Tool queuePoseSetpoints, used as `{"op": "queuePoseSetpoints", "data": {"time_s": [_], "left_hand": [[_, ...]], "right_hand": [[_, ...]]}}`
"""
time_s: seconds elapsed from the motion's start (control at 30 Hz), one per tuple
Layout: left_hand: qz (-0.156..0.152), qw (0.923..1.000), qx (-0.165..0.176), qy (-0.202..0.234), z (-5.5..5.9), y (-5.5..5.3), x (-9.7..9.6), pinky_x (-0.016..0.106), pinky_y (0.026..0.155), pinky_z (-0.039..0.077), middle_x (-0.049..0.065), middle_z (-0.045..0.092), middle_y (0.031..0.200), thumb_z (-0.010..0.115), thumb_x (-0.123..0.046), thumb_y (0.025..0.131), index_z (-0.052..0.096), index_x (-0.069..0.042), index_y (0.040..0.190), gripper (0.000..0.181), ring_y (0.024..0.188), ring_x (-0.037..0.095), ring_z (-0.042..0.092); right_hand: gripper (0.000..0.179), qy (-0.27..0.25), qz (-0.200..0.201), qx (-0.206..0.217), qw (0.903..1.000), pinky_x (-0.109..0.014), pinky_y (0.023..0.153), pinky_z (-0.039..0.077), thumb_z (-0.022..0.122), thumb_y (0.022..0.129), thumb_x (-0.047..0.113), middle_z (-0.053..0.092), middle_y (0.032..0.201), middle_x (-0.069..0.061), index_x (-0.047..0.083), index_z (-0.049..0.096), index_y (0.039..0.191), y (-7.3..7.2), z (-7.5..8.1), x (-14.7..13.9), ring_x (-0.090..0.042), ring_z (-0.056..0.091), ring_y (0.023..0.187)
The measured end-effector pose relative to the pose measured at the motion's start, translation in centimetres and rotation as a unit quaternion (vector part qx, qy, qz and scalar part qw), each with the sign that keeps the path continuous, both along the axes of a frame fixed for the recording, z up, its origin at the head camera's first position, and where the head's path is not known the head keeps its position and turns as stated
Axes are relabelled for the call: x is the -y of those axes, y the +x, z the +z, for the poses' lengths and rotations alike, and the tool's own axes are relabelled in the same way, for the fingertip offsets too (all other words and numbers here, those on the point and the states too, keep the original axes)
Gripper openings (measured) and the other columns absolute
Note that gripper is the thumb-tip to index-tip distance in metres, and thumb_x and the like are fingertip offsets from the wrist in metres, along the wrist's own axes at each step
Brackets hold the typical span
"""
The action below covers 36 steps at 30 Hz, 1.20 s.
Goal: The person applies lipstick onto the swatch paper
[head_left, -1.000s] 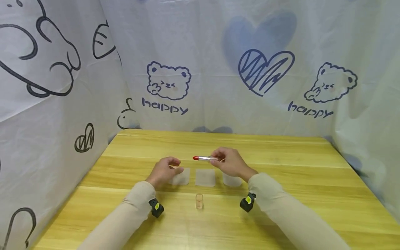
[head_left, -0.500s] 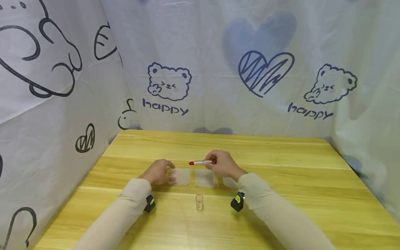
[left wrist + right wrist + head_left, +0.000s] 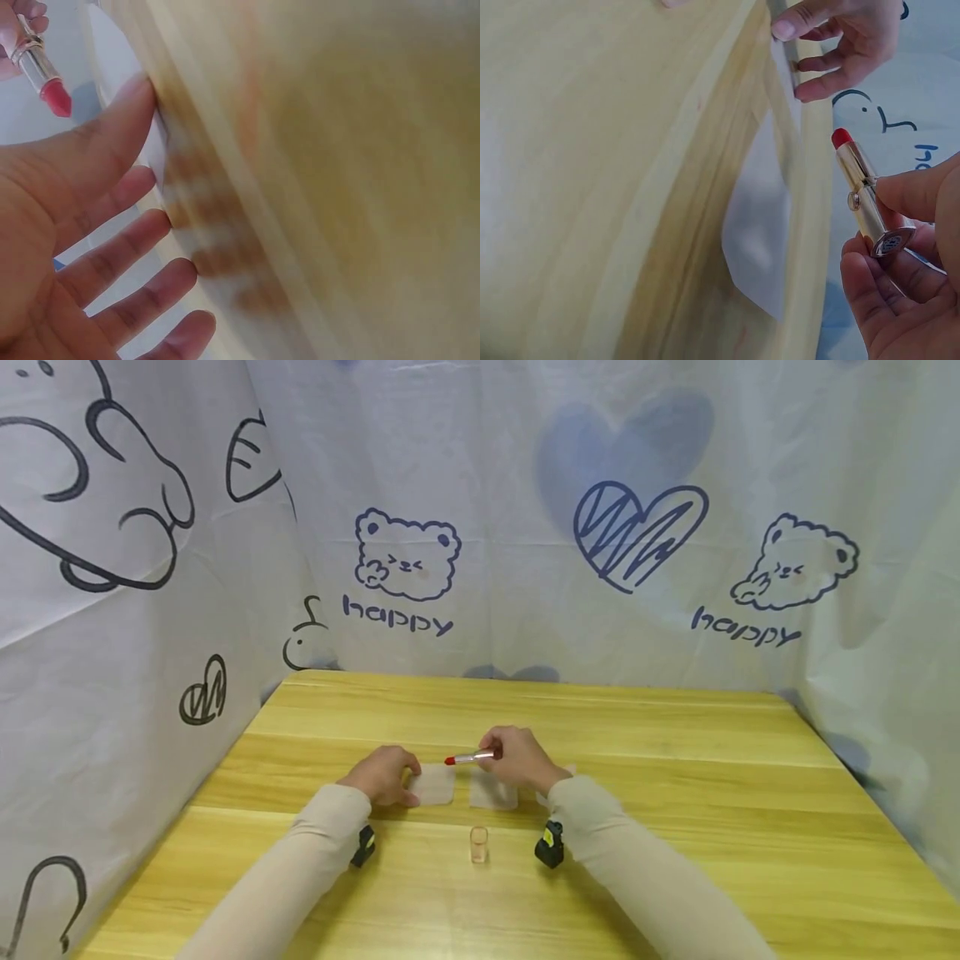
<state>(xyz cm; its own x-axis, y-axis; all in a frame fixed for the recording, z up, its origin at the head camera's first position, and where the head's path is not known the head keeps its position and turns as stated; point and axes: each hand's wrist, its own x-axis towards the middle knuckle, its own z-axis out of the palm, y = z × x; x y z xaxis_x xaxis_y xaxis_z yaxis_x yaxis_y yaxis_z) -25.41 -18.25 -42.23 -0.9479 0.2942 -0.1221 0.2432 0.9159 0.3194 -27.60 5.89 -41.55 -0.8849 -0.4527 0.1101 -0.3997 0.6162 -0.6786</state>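
My right hand [image 3: 521, 760] pinches an uncapped lipstick [image 3: 468, 757] with a red tip and a shiny metallic tube. Its tip points left, above the far edge of the left white paper square [image 3: 437, 786]. In the right wrist view the lipstick [image 3: 864, 191] lies between thumb and fingers, its round base showing. At that square's left edge rests my left hand [image 3: 382, 775], thumb and fingertips touching down with the fingers spread, as the left wrist view also shows of the hand [image 3: 82, 217]. A middle paper square [image 3: 491, 793] lies partly under the right hand.
A third paper square [image 3: 541, 799] is mostly hidden by the right hand and sleeve. Nearer me a small clear pinkish cap [image 3: 478, 845] stands on the wooden table [image 3: 675, 735]. White curtains [image 3: 510, 610] with drawings hang behind and beside it.
My right hand has carried the lipstick left and a little closer to the left paper square. The left hand has shifted slightly left and down to that square's edge.
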Motion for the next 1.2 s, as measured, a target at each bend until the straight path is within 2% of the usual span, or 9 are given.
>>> {"op": "queuePoseSetpoints", "data": {"time_s": [0.23,0.4,0.63,0.83,1.2], "left_hand": [[-0.001,1.0,-0.001,-0.004,0.0,-0.2,0.0,0.044,0.094,0.046,0.011,0.064,0.111,0.087,-0.021,0.073,0.07,-0.007,0.107,0.041,0.106,0.029,0.057],[-0.014,0.9998,-0.009,-0.015,0.2,-0.3,0.0,0.044,0.094,0.046,0.011,0.064,0.109,0.088,-0.022,0.072,0.07,-0.008,0.105,0.039,0.106,0.029,0.057],[-0.025,0.9992,-0.009,-0.03,0.2,-0.7,0.0,0.044,0.092,0.046,0.009,0.064,0.11,0.088,-0.024,0.072,0.07,-0.009,0.102,0.038,0.105,0.028,0.057],[-0.028,0.9989,-0.008,-0.037,0.4,-0.5,-0.1,0.043,0.089,0.047,0.008,0.063,0.106,0.088,-0.024,0.071,0.069,-0.01,0.101,0.038,0.1,0.026,0.057],[-0.036,0.9984,-0.015,-0.04,0.3,-0.5,0.0,0.043,0.09,0.047,0.009,0.064,0.105,0.089,-0.025,0.071,0.069,-0.009,0.101,0.039,0.1,0.027,0.058]], "right_hand": [[0.008,0.014,0.015,-0.016,0.9997,-0.028,0.065,0.047,0.069,0.091,0.011,0.06,0.081,0.0,0.006,0.066,0.096,-0.2,-0.4,0.7,-0.013,0.053,0.071],[0.008,0.014,0.018,-0.03,0.9993,-0.027,0.065,0.047,0.067,0.091,0.01,0.06,0.081,0.0,0.005,0.066,0.097,-0.3,-1.0,1.4,-0.012,0.053,0.072],[0.013,0.014,0.007,-0.033,0.9993,-0.027,0.063,0.045,0.067,0.093,0.014,0.059,0.082,0.001,0.006,0.067,0.104,-0.2,-1.7,2.3,-0.013,0.051,0.072],[0.013,0.02,-0.004,-0.045,0.9988,-0.028,0.065,0.046,0.067,0.093,0.015,0.06,0.083,0.002,0.008,0.067,0.104,-0.2,-1.9,2.6,-0.012,0.052,0.073],[0.013,0.031,0.001,-0.063,0.9975,-0.027,0.066,0.048,0.068,0.092,0.014,0.064,0.087,-0.001,0.007,0.069,0.104,0.0,-2.2,2.8,-0.011,0.055,0.074]]}}
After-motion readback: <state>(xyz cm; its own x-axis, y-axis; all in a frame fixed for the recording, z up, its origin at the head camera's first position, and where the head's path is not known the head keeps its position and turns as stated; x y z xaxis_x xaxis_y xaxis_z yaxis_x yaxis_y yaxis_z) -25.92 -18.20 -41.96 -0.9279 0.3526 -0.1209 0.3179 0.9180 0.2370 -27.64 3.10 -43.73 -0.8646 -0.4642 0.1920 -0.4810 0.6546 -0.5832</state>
